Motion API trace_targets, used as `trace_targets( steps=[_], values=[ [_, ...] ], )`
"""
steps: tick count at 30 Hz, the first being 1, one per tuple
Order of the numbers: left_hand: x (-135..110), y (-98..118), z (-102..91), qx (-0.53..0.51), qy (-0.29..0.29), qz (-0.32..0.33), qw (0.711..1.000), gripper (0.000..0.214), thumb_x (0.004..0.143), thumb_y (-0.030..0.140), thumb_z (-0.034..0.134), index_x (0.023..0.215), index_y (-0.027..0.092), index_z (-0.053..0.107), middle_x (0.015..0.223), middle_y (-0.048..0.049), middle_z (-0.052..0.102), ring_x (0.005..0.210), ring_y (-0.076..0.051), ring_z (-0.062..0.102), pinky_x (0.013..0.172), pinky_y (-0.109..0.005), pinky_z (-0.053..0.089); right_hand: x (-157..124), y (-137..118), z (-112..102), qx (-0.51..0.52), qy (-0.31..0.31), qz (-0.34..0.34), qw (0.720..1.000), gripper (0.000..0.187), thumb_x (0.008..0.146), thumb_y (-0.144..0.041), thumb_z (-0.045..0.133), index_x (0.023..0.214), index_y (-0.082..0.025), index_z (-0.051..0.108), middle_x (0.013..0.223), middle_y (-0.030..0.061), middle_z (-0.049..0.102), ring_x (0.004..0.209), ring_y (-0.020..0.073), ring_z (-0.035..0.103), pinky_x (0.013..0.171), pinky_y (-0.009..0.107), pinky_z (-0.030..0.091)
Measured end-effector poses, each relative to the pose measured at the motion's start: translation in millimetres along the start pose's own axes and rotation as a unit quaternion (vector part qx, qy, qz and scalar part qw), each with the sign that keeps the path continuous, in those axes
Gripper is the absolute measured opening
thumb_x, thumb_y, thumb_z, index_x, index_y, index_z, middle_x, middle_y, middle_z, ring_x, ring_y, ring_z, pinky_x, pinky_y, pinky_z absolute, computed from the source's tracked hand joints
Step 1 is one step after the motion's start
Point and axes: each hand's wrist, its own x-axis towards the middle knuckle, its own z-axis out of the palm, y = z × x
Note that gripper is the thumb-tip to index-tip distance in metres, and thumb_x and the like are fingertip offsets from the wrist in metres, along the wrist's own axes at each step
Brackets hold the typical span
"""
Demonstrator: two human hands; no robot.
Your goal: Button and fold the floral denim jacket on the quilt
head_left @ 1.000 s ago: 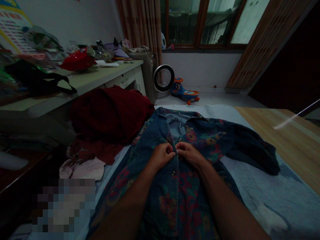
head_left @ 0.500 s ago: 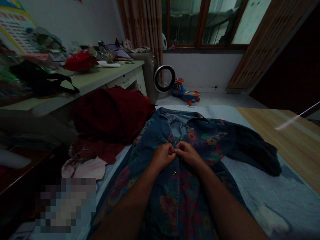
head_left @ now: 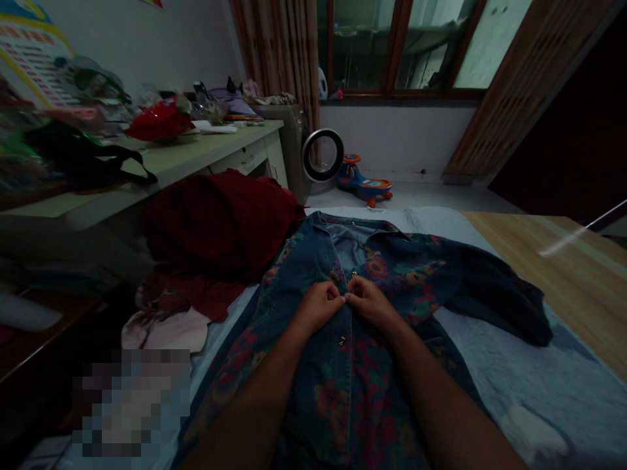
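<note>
A dark blue denim shirt [head_left: 337, 405] with red and yellow flowers lies face up, collar away from me. Both of my hands meet on its front placket. My left hand [head_left: 321, 305] pinches the placket edge from the left. From the right, my right hand [head_left: 368, 301] pinches the same spot, its fingertips almost touching the left ones. Whatever button sits between the fingertips is hidden. One metal button [head_left: 341, 340] shows below my hands, and another button [head_left: 353, 274] just above them. The collar end is spread apart, and the right-hand sleeve [head_left: 499, 290] stretches out sideways.
A dark red cloth heap [head_left: 220, 225] lies left of the shirt, with a pale pink cloth [head_left: 166, 329] nearer me. A light blue sheet [head_left: 504, 372] is underneath. Beyond stand a cluttered desk [head_left: 206, 153], an open round washer door [head_left: 323, 155] and a blue-orange ride-on toy [head_left: 365, 183].
Both hands stay at the same place on the placket. Their fingertips have shifted very slightly, and the view has moved a little. The shirt lies as before.
</note>
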Motion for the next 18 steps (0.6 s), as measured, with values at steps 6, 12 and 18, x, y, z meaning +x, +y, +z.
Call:
trace_targets(
  steps=[6, 12, 18],
  values=[
    [3.4, -6.1, 2.3, -0.131, -0.042, -0.048, 0.989, 0.012, 0.069, 0.027, 0.064, 0.072, 0.016, 0.059, 0.06, 0.0042, 0.053, 0.054, -0.01, 0.049, 0.051, -0.02, 0.033, -0.8, -2.6, -1.9, 0.004, -0.027, -0.02, 0.999, 0.017, 0.071, -0.028, 0.063, 0.081, -0.022, 0.051, 0.071, -0.0048, 0.046, 0.064, 0.0114, 0.042, 0.056, 0.022, 0.032],
    [2.3, -1.8, -4.6, -0.234, -0.098, -0.073, 0.965, 0.017, 0.069, 0.029, 0.064, 0.076, 0.016, 0.056, 0.063, 0.0053, 0.053, 0.05, -0.007, 0.049, 0.051, -0.018, 0.035, -4.6, -7.6, -10.0, -0.034, -0.037, -0.039, 0.998, 0.021, 0.074, -0.027, 0.063, 0.09, -0.022, 0.05, 0.079, -0.0038, 0.05, 0.069, 0.012, 0.047, 0.061, 0.023, 0.037],
    [0.2, 1.2, -3.3, -0.042, -0.06, -0.027, 0.997, 0.005, 0.077, 0.022, 0.059, 0.076, 0.017, 0.058, 0.065, 0.0019, 0.056, 0.059, -0.013, 0.056, 0.058, -0.023, 0.04, -7.0, -10.2, -13.0, -0.155, -0.05, -0.041, 0.986, 0.029, 0.07, -0.022, 0.07, 0.092, -0.022, 0.052, 0.081, -0.0028, 0.057, 0.071, 0.0135, 0.052, 0.062, 0.024, 0.038]
  ],
)
